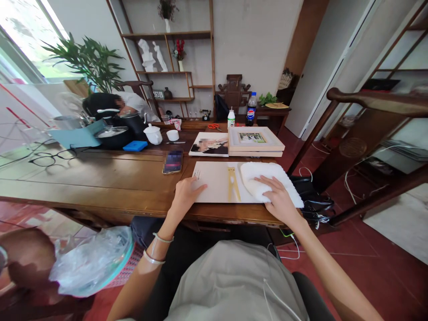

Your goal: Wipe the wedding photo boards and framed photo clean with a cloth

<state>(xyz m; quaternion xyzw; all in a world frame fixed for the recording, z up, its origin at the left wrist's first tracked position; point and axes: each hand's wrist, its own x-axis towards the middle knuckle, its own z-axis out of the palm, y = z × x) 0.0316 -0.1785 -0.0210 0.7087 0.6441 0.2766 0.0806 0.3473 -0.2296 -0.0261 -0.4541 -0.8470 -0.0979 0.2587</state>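
Observation:
A flat white board (214,183), with small print near its left edge, lies in front of me on the wooden table. My left hand (187,195) rests at the board's left edge, thumb apart from the fingers and holding nothing. On the board's right side is a fluffy white cloth (264,171), which hangs slightly past the edge. My right hand (278,198) lies on this cloth with its fingers spread. Between the hands, a yellow two-pronged tool (230,180) lies on the board; I cannot make out its kind.
Behind the board are a photo book (210,143) and stacked framed pictures (257,141). A phone (173,161), white teapot (153,134), glasses (53,156) and cola bottle (250,110) stand or lie around. A person leans at the far left. A bag-lined basket (125,263) stands below left.

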